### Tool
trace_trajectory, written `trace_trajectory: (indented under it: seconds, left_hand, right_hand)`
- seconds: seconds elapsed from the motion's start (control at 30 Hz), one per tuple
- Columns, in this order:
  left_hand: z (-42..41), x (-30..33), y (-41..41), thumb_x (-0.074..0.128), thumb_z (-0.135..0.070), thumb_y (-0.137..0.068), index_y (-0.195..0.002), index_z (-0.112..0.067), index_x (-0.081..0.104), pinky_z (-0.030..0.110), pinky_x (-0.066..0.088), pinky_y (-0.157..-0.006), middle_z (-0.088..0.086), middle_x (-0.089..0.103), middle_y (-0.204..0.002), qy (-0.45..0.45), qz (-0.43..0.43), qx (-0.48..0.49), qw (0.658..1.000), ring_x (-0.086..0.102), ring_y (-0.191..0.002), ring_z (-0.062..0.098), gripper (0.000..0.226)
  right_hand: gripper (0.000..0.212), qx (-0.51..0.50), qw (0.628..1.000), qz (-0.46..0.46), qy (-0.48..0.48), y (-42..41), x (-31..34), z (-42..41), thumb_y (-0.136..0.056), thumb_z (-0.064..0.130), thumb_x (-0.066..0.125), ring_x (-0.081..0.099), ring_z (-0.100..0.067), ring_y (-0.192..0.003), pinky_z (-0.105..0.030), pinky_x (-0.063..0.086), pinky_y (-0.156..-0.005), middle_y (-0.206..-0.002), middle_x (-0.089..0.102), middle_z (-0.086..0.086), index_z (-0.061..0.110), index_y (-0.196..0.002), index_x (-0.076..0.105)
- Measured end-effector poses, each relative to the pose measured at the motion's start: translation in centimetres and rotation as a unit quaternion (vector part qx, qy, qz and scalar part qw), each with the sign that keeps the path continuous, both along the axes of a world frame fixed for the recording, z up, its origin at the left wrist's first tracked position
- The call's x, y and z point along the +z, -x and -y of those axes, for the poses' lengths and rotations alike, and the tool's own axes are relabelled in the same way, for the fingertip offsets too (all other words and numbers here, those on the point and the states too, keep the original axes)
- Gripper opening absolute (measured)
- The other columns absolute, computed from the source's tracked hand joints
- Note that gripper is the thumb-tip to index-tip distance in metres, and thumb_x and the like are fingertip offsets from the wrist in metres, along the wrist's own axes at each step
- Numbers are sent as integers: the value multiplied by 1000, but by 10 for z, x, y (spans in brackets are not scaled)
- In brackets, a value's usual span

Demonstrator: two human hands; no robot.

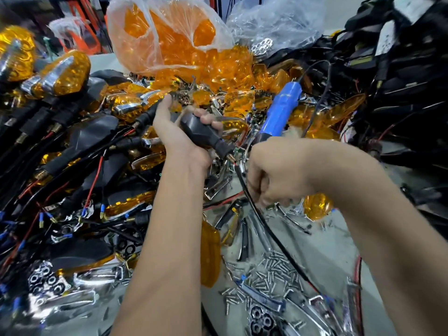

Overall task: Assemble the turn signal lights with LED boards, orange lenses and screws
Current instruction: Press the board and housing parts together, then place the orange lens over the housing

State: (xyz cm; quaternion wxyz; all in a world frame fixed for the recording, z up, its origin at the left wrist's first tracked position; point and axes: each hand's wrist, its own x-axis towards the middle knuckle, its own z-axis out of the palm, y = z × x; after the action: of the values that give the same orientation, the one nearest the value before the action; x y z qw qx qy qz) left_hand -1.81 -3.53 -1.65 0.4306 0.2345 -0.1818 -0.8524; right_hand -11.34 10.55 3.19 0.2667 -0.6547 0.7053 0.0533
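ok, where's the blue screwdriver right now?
Head view, right of centre: the blue screwdriver lies tilted on the orange lenses, just right of the left hand, above the right hand.

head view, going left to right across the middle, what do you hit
finished signals → left hand gripping a black housing → blue screwdriver → right hand → black wire pile
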Motion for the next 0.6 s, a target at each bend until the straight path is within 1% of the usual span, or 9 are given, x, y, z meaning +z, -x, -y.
trace_trajectory:
  seconds: [0.07, 0.13, 0.2, 0.27, 0.33, 0.43, 0.5, 0.57, 0.6]
  left_hand:
    - [0, 1, -1, 54, -55, -97, -67, -15, 48, 24, 39, -49, -2, 48, -62, 17, 2, 5, 1000, 45, -48, 15, 50]
    - [-1, 2, -2, 53, -57, -97, -66, -16, 47, 24, 38, -48, -2, 47, -60, 32, 4, 5, 999, 44, -47, 15, 52]
    - [-3, 3, 0, 53, -57, -98, -64, -16, 47, 24, 38, -47, -2, 47, -58, 33, 10, 3, 999, 44, -46, 14, 53]
    - [-5, 2, 1, 54, -55, -99, -65, -16, 48, 24, 38, -46, -3, 46, -58, 28, 23, -2, 999, 44, -45, 13, 51]
    - [-6, 2, 2, 57, -53, -99, -67, -17, 49, 24, 39, -46, -4, 46, -59, 24, 33, -12, 999, 43, -45, 12, 49]
    - [-7, 2, 1, 58, -54, -99, -69, -18, 48, 23, 39, -45, -5, 47, -58, 18, 38, -40, 998, 43, -44, 12, 48]
    - [-9, 1, 0, 56, -53, -100, -69, -18, 47, 22, 39, -45, -5, 48, -57, 17, 31, -57, 998, 44, -43, 11, 47]
    - [-10, 1, -1, 53, -51, -102, -71, -18, 46, 21, 39, -44, -5, 48, -56, 15, 11, -77, 997, 44, -42, 11, 46]
    - [-10, 1, -1, 51, -50, -103, -71, -18, 45, 21, 39, -43, -5, 48, -56, 15, 1, -89, 996, 44, -41, 10, 45]
  right_hand:
    - [12, 14, 999, -45, 3, -8, -2, 0, -84, 10, 80, 51, 9, -37, -7, 34, -34, -47, 56, 15, 21, -82, 75]
    - [12, 20, 996, -82, 20, -16, -5, -1, -81, 14, 84, 53, 1, -40, -10, 35, -35, -54, 55, 14, 18, -83, 73]
    - [13, 32, 990, -130, 42, -22, -9, 0, -83, 12, 78, 50, -3, -53, -16, 43, -46, -62, 55, 11, 18, -78, 68]
    - [29, 38, 984, -161, 63, -27, -13, 0, -87, 10, 69, 49, -10, -62, -25, 48, -62, -68, 52, 8, 22, -69, 50]
    - [35, 48, 983, -160, 75, -27, -12, -1, -88, 9, 68, 55, -15, -69, -28, 47, -64, -68, 51, 8, 24, -67, 45]
    - [24, 33, 993, -90, 71, -19, -13, -3, -83, 7, 72, 62, -12, -68, -25, 52, -62, -64, 62, 10, 21, -66, 63]
    - [11, 21, 997, -25, 74, -8, -12, -4, -81, 13, 79, 62, -5, -64, -21, 53, -63, -62, 66, 13, 20, -74, 74]
    - [12, 6, 995, 38, 89, 9, -7, -6, -83, 24, 83, 60, 1, -59, -11, 45, -56, -60, 65, 18, 24, -75, 74]
    - [15, -11, 992, 70, 106, 19, -3, -8, -84, 27, 84, 60, 2, -58, -11, 45, -55, -62, 66, 19, 26, -74, 73]
